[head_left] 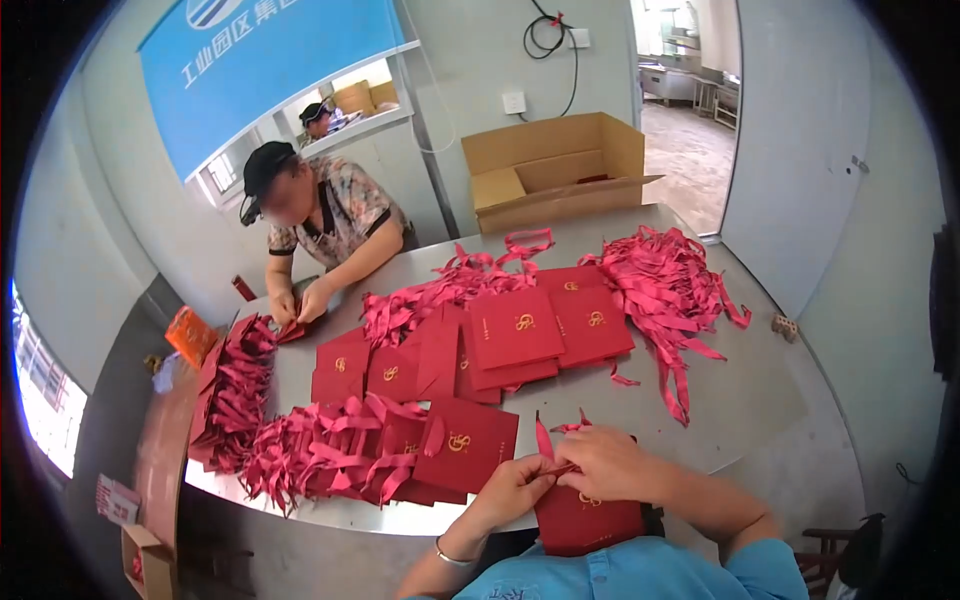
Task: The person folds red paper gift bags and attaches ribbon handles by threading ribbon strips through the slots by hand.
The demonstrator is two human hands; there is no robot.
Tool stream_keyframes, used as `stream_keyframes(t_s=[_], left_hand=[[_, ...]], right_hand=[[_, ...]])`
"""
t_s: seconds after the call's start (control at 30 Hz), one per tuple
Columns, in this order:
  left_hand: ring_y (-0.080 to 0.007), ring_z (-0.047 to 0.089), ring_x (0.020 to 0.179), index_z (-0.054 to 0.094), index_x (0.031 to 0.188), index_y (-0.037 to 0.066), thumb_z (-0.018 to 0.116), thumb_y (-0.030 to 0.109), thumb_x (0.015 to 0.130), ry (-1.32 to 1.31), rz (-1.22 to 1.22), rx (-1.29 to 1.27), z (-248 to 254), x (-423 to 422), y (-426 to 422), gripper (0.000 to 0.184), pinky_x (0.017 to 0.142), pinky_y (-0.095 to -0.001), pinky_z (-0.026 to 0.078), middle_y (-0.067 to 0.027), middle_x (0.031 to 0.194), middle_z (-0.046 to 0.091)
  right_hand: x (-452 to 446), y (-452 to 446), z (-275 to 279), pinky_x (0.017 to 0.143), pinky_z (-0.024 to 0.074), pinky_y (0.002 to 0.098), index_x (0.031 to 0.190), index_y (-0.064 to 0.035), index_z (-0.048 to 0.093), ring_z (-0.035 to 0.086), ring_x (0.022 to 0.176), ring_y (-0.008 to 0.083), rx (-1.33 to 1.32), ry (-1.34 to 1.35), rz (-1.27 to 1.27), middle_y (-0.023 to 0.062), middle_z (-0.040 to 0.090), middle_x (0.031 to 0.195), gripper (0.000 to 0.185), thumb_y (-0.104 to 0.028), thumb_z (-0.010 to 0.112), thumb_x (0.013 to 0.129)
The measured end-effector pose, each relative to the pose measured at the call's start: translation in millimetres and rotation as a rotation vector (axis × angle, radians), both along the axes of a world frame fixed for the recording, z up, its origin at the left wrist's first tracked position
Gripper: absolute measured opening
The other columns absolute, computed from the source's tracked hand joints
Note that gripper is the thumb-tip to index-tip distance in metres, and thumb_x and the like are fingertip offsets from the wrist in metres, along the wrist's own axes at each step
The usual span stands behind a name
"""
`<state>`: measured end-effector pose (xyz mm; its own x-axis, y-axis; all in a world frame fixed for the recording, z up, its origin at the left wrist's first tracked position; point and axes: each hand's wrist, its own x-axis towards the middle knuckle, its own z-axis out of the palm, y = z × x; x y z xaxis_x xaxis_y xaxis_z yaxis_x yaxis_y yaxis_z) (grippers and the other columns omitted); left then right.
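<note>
A red bag with a gold emblem (585, 522) is close against my body at the table's front edge. My left hand (515, 490), with a bracelet at the wrist, pinches the bag's top edge near a pink ribbon (543, 438). My right hand (600, 462) is closed at the same edge, its fingers bent over the ribbon; the fingertips of both hands nearly meet. Left of my hands lies another red bag (466, 446), with ribboned bags (330, 450) beside it. Flat red bags (515, 328) are stacked farther back.
Loose pink ribbons (665, 280) are heaped at the table's back right. Behind the table stands an open cardboard box (555, 170). Across the table a person in a cap (320, 220) handles a small red item. An orange packet (190, 337) lies at the far left.
</note>
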<state>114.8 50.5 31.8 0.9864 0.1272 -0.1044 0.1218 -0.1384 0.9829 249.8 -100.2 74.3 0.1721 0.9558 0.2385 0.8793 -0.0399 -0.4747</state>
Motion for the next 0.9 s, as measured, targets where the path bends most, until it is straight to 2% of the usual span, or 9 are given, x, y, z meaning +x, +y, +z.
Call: stream_keyframes(t_s=[0.17,0.23,0.33,0.4,0.5,0.57,0.67,0.7,0.9], left_hand=[[-0.0066,0.055,0.082,0.064,0.1,0.0,0.056,0.001,0.091,-0.075,0.065,0.048,-4.9,-5.1,-1.7,0.012,0.071,-0.0246,0.047,-0.0013,0.083,0.063],[-0.0074,0.057,0.083,0.065,0.102,0.0,0.057,0.001,0.09,-0.103,0.08,0.084,-5.8,-5.1,-3.6,0.014,0.073,-0.0244,0.048,-0.0017,0.086,0.065],[-0.0078,0.057,0.083,0.065,0.104,-0.001,0.058,0.0,0.09,-0.053,0.096,0.157,4.4,-7.6,-4.2,0.016,0.074,-0.0237,0.048,-0.0015,0.088,0.066],[-0.0071,0.057,0.082,0.065,0.102,-0.002,0.059,-0.002,0.089,-0.097,0.113,0.075,4.5,-9.7,-6.3,0.015,0.073,-0.0232,0.047,-0.001,0.087,0.065],[-0.0045,0.054,0.078,0.065,0.1,-0.002,0.059,-0.003,0.089,-0.055,0.121,-0.067,8.9,-12.5,-6.7,0.012,0.067,-0.02,0.045,0.0011,0.084,0.063],[-0.004,0.053,0.076,0.064,0.1,-0.002,0.06,-0.003,0.089,-0.041,0.107,-0.065,9.4,-14.5,-7.3,0.012,0.066,-0.0193,0.044,0.002,0.083,0.062],[-0.003,0.048,0.071,0.065,0.101,-0.002,0.061,-0.003,0.089,-0.059,0.139,-0.059,15.1,-13.7,-13.4,0.013,0.063,-0.018,0.041,0.0042,0.079,0.059],[-0.0029,0.049,0.072,0.066,0.101,-0.002,0.062,-0.004,0.089,-0.076,0.142,-0.021,15.0,-13.6,-13.7,0.013,0.063,-0.0179,0.041,0.0041,0.08,0.06],[-0.0036,0.052,0.07,0.067,0.098,-0.003,0.063,-0.005,0.087,-0.091,0.132,0.048,18.5,-12.4,-16.9,0.012,0.061,-0.0183,0.042,0.0021,0.078,0.061]], right_hand=[[-1.8,5.5,2.2,0.077,0.0478,0.0467,0.089,-0.0047,0.057,0.06,0.094,0.0339,-0.154,0.062,-0.017,0.0157,0.064,0.091,0.026,-0.022,0.072,0.076],[0.2,8.0,3.3,0.072,0.0484,0.0443,0.091,-0.0072,0.057,0.062,0.084,0.033,-0.181,0.116,-0.034,0.0132,0.062,0.085,0.029,-0.02,0.075,0.073],[8.1,17.2,-1.2,0.068,0.0489,0.0388,0.1,-0.0056,0.054,0.062,0.077,0.0282,-0.233,0.27,0.006,0.0116,0.063,0.082,0.038,-0.019,0.077,0.073],[12.5,19.6,-0.6,0.066,0.0488,0.0362,0.104,-0.0045,0.053,0.062,0.074,0.0251,-0.274,0.378,0.003,0.0107,0.063,0.081,0.042,-0.018,0.077,0.073],[25.7,25.0,20.2,0.063,0.0468,0.0312,0.118,-0.0028,0.05,0.059,0.07,0.0176,-0.434,0.549,0.178,0.0072,0.062,0.077,0.05,-0.021,0.074,0.077],[36.4,34.5,34.3,0.061,0.0443,0.0284,0.128,-0.0018,0.048,0.056,0.071,0.0124,-0.773,0.711,0.254,0.0031,0.06,0.077,0.051,-0.02,0.066,0.083],[56.6,52.6,16.7,0.062,0.0434,0.0272,0.13,0.0006,0.047,0.056,0.073,0.0104,-0.84,0.775,0.444,0.0008,0.059,0.077,0.049,-0.019,0.059,0.087],[57.6,56.6,22.1,0.064,0.0442,0.0262,0.128,0.0047,0.047,0.057,0.075,0.0101,-0.865,0.741,0.476,0.002,0.063,0.082,0.046,-0.012,0.056,0.086],[58.0,73.1,4.7,0.066,0.0468,0.0263,0.128,0.0064,0.046,0.06,0.08,0.0125,-1.017,0.731,0.598,0.0103,0.069,0.099,0.053,-0.001,0.063,0.078]])
